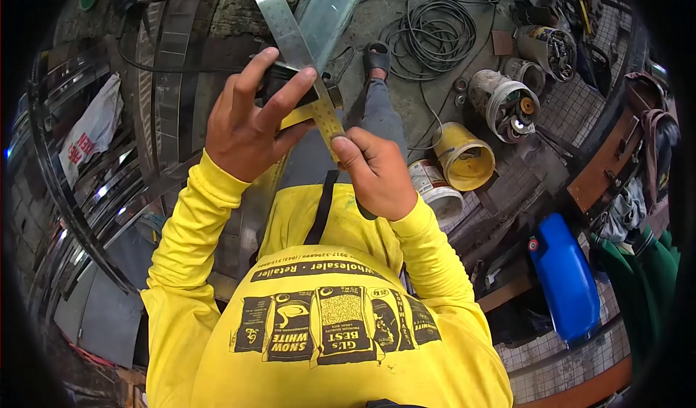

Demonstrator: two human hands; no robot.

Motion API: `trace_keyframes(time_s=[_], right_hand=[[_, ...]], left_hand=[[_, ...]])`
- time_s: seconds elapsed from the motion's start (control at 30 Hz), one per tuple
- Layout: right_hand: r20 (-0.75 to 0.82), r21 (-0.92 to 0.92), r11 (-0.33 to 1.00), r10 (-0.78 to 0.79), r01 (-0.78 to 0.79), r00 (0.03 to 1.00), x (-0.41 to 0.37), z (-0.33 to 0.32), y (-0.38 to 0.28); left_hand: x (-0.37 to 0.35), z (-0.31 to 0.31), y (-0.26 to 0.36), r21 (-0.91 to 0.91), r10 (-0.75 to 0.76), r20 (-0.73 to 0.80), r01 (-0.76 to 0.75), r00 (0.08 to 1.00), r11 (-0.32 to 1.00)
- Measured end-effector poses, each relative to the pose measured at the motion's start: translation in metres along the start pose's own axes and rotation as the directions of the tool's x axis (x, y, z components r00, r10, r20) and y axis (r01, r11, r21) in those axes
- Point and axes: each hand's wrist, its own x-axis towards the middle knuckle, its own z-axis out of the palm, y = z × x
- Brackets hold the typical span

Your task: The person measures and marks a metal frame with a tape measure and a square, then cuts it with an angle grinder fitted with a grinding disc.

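A flat steel ruler [284,25] with marked graduations runs slantwise from the top edge toward my body, its near end looking yellowish. My right hand [377,172] is closed on that near end, the thumb pressed on top. Spread fingers show on my left hand [250,118]; its index fingertip rests at the ruler's left edge. A yellow strip [299,113] and a dark piece lie beneath the left fingers, their kind partly hidden. Under and beyond the ruler stretches a grey metal channel [335,9].
To the right stand a yellow bucket [467,163], a white bucket of discs [493,92] and a bucket of metal parts [545,49]. A coiled black cable [435,38] lies on the floor. Bent metal bars [72,212] fill the left; a blue container [565,277] is at lower right.
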Motion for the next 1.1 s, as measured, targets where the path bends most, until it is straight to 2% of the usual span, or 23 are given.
trace_keyframes(time_s=[0.07, 0.17, 0.27, 0.37, 0.47, 0.57, 0.67, 0.73, 0.8, 0.9, 1.0, 1.1], right_hand=[[-0.015, 0.005, 1.000, 0.000, 0.000, 1.000, 0.001, 0.001, 0.000], [0.051, 0.056, 0.997, 0.057, -0.060, 0.997, 0.003, 0.003, 0.005], [0.036, 0.073, 0.996, 0.046, -0.049, 0.998, 0.003, 0.007, 0.003], [-0.085, 0.102, 0.995, 0.024, -0.015, 0.996, -0.002, 0.014, 0.009], [-0.124, 0.123, 0.992, 0.033, -0.018, 0.992, -0.005, 0.018, 0.015], [-0.135, 0.141, 0.990, 0.026, -0.007, 0.991, -0.005, 0.019, 0.018], [-0.181, 0.156, 0.988, 0.029, -0.001, 0.983, -0.006, 0.020, 0.022], [-0.183, 0.386, 0.890, 0.334, -0.245, 0.925, -0.008, 0.009, 0.027], [-0.124, 0.581, 0.683, 0.611, -0.442, 0.781, -0.008, -0.007, 0.043], [-0.158, 0.727, 0.563, 0.693, -0.392, 0.704, -0.022, -0.018, 0.096], [0.039, 0.803, 0.388, 0.723, -0.452, 0.689, -0.045, -0.041, 0.105], [0.048, 0.873, 0.342, 0.651, -0.349, 0.758, -0.057, -0.056, 0.097]], left_hand=[[0.001, 0.001, 0.001, -0.011, -0.011, -0.018, 0.011, 1.000, 1.000], [0.001, -0.002, 0.004, 0.049, -0.050, 0.088, 0.045, 0.995, 0.998], [0.002, -0.001, 0.000, 0.018, -0.007, 0.066, 0.005, 0.998, 1.000], [-0.004, 0.004, -0.002, -0.052, 0.034, 0.000, -0.034, 0.999, 0.998], [-0.006, 0.006, -0.002, -0.051, 0.096, -0.031, -0.097, 0.995, 0.994], [-0.009, 0.007, -0.004, -0.135, 0.091, -0.040, -0.096, 0.995, 0.986], [-0.014, 0.003, -0.005, -0.155, 0.078, 0.023, -0.073, 0.997, 0.985], [-0.013, 0.004, -0.005, -0.166, 0.082, 0.019, -0.078, 0.996, 0.983], [-0.013, 0.004, -0.004, -0.180, 0.073, 0.017, -0.069, 0.997, 0.981], [-0.010, 0.003, -0.003, -0.186, 0.065, 0.008, -0.062, 0.998, 0.981], [-0.009, 0.003, -0.003, -0.165, 0.081, 0.007, -0.078, 0.997, 0.983], [-0.013, 0.004, -0.004, -0.178, 0.075, 0.032, -0.068, 0.997, 0.982]])
